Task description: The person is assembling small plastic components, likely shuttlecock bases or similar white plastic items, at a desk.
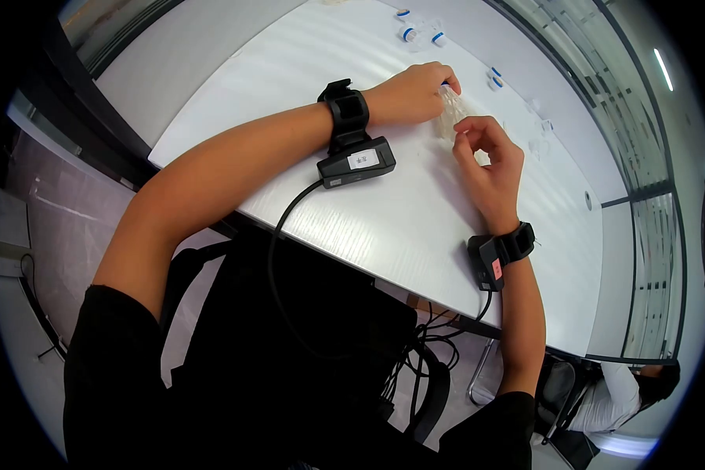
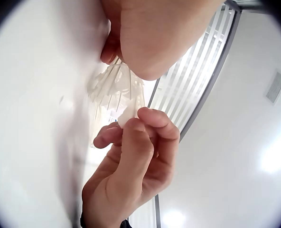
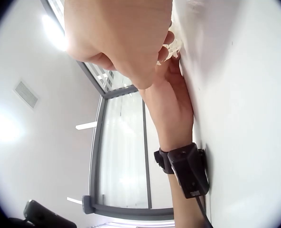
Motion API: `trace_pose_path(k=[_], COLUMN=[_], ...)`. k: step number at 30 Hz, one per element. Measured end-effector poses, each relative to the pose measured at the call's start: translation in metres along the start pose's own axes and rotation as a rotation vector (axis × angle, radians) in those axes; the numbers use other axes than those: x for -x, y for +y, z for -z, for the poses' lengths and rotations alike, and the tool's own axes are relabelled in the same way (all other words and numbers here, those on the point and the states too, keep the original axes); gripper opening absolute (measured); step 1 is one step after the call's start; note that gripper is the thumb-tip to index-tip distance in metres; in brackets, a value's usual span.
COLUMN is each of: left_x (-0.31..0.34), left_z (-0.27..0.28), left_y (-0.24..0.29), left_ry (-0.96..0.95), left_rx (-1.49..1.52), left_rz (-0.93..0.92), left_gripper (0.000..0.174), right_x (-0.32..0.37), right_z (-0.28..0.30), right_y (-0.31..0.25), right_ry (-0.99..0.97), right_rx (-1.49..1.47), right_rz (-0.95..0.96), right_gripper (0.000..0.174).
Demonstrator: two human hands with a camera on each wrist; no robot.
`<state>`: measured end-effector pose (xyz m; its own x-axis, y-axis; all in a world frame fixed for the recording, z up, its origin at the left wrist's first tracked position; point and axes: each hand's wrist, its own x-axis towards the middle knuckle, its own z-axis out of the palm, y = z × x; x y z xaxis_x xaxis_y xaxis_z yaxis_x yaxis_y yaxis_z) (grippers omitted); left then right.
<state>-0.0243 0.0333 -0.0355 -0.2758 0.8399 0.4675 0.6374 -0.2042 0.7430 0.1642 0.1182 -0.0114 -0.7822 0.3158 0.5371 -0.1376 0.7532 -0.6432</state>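
A whisk-like bundle of thin strands (image 1: 451,111), with whitish flaky bits caught among them, hangs between the two hands over the white table. My left hand (image 1: 413,94) holds its upper end, with a bit of blue showing beside the fingers. From that grip the strands (image 2: 113,90) fan out toward the right hand in the left wrist view. My right hand (image 1: 489,160) pinches a pale piece (image 2: 128,115) at the strands' lower edge between thumb and fingers. In the right wrist view the back of the right hand (image 3: 119,38) hides most of the bundle.
Several clear bottles with blue caps (image 1: 408,34) lie along the far side of the white table (image 1: 399,204). Low partitions border it. Cables (image 1: 423,345) hang below the front edge, and a person in white (image 1: 609,399) sits at lower right.
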Motion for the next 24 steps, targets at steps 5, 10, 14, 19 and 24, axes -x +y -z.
trace_pose_path(k=[5, 10, 14, 19, 24], left_x=[-0.0031, -0.0013, -0.0012, -0.0024, -0.0021], left_z=[-0.0009, 0.0024, 0.0021, 0.0034, 0.0028], left_y=[-0.0048, 0.0006, 0.0008, 0.0038, 0.0016], left_ry=[0.006, -0.031, -0.028, -0.040, -0.025], left_rx=[-0.011, 0.038, 0.033, 0.047, 0.020], left_rz=[-0.026, 0.034, 0.025, 0.052, 0.020], left_gripper=[0.036, 0.033, 0.033, 0.034, 0.034], right_x=[-0.0009, -0.0008, -0.0009, -0.0001, 0.0000], right_z=[0.0006, 0.0005, -0.0001, 0.0003, 0.0005], right_y=[0.0005, 0.0010, 0.0010, 0.0004, -0.0006], right_ry=[-0.015, -0.020, -0.025, -0.024, -0.005], right_rx=[-0.001, 0.001, 0.007, 0.007, 0.005], right_rz=[0.013, 0.005, 0.003, -0.009, 0.020], right_gripper=[0.008, 0.008, 0.008, 0.009, 0.011])
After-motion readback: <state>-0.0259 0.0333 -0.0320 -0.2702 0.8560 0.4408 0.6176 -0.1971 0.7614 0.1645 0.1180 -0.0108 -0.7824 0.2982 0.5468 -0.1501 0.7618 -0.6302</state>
